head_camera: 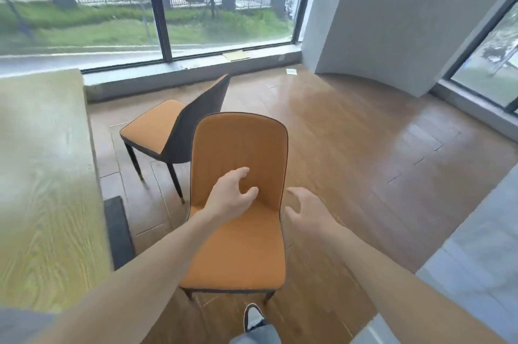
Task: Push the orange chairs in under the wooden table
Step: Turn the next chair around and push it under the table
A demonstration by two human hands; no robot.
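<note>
The wooden table (42,175) fills the left side of the view. An orange chair (238,248) stands right in front of me, its seat toward me and its backrest facing me. My left hand (231,196) hovers over the seat near the backrest, fingers spread, holding nothing. Just off the chair's right edge is my right hand (305,212), open as well. A second orange chair (157,130) with a dark grey back stands farther away, its seat pointing at the table, apart from the table's edge.
A dark table leg or base (119,231) shows under the table's edge. Large windows (224,2) run along the far wall, with a white column (392,21) at the right. A pale surface (476,259) lies at the right. My shoe (253,315) is below the chair.
</note>
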